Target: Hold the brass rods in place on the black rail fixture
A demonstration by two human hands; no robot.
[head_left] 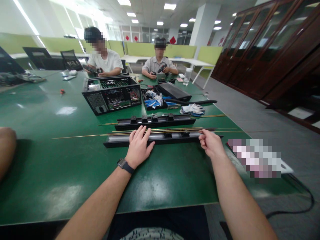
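Note:
On the green table lies a long black rail (160, 141) with a pale channel, nearest to me. Several thin brass-coloured rods (82, 136) run lengthwise along its top and stick out past both ends. My left hand (140, 145), with a watch on the wrist, rests over the rail and rods, fingers stretched out. At the right part of the rail, my right hand (209, 142) is closed, thumb and forefinger pinched at the rods; how many it grips is too small to tell. Behind lies a second black rail (155, 121) with several black blocks on it and more thin rods.
An open black computer case (112, 96) stands behind at left. Beside it are a tray of blue-and-white gloves (154, 100), a black box (174, 91) and loose gloves (192, 109). A blurred-out flat object (255, 156) lies right. Two people sit opposite; an arm (7, 146) shows left.

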